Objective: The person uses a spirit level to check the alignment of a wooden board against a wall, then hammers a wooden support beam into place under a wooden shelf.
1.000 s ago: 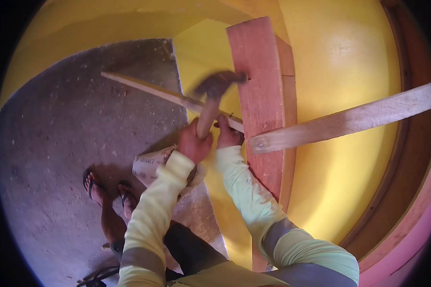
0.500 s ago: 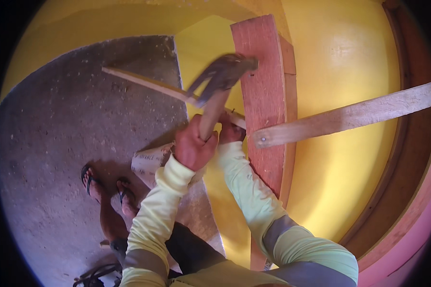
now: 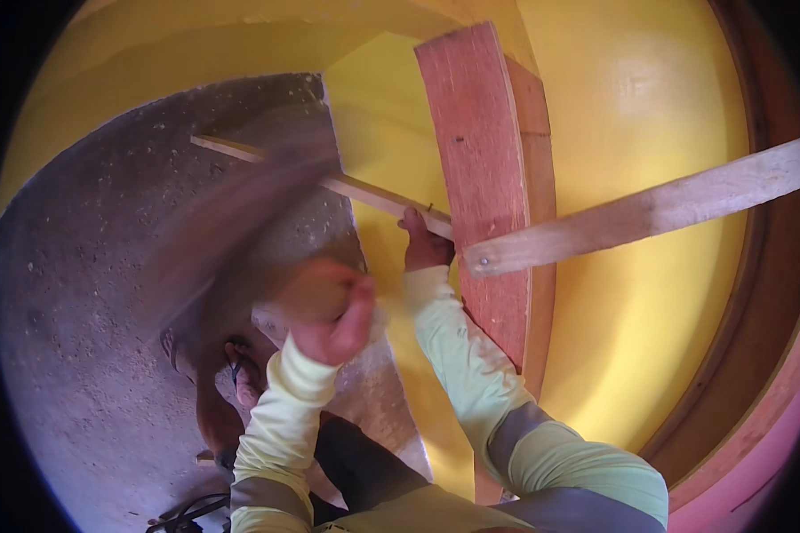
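Observation:
My left hand [image 3: 329,315] is closed round the handle of a claw hammer [image 3: 231,226], which is smeared by motion over the floor on the left. My right hand [image 3: 428,249] grips a thin wooden strip [image 3: 382,198] from below, close to its end, with the thumb up along its side. A nail [image 3: 430,210] sticks up from the strip just beyond that thumb. The strip's end meets the edge of an upright red board [image 3: 482,133]. Over the board's face lies a pale wooden slat [image 3: 649,210], with a nail head [image 3: 484,262] at its near end.
Yellow wall [image 3: 631,98] stands behind the board, with a brown curved frame [image 3: 733,355] at the right. The concrete floor [image 3: 89,266] spreads out on the left. Sandalled feet [image 3: 244,369] stand there, partly behind the hammer's blur. Dark straps or cords [image 3: 187,515] lie at the bottom.
The hammer has swung from the red board's edge back to the left and down. My left hand has dropped a little with it. The right hand keeps its grip on the strip.

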Available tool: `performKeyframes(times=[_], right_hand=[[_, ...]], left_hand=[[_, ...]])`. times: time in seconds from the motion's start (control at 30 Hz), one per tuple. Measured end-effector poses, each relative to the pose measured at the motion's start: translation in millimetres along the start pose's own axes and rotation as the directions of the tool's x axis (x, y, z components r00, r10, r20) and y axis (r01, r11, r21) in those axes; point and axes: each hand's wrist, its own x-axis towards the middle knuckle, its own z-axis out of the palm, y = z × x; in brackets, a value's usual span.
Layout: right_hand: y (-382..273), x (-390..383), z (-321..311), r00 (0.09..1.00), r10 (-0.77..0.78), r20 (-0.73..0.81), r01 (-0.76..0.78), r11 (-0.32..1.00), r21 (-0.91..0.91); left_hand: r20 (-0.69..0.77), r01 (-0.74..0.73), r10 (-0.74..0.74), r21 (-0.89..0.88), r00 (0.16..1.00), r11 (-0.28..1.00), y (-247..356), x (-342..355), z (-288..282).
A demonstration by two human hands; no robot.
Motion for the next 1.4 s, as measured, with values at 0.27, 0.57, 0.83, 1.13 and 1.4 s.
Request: performKeyframes(times=[0.27, 0.57, 0.83, 1.13, 1.4], right_hand=[[-19, 1, 15, 0.997, 0.080, 0.021, -0.082, 0.992, 0.101], [-9, 0, 22, 0.999, -0.035, 0.015, 0.034, 0.994, 0.109], [-9, -2, 7, 0.999, 0.054, -0.003, -0.054, 0.997, 0.059], [-24, -3, 7, 0.993, 0.116, -0.027, -0.114, 0.992, 0.046], [-28, -11, 16, 0.999, 0.043, -0.026, -0.037, 0.980, 0.195]], left_hand=[[0.161, 0.173, -0.208, 0.206, 0.965, 0.963, -74, 38, 28], [0.113, -0.069, 0.047, 0.198, 0.993, 0.978, -79, 30, 21], [-0.027, 0.017, -0.021, -0.156, 0.999, 0.988, -9, 27, 1], [0.214, -0.201, 0.138, 0.307, 0.967, 0.930, -29, 38, 2], [0.275, 0.065, -0.180, 0.383, 0.945, 0.922, -78, 37, 16]])
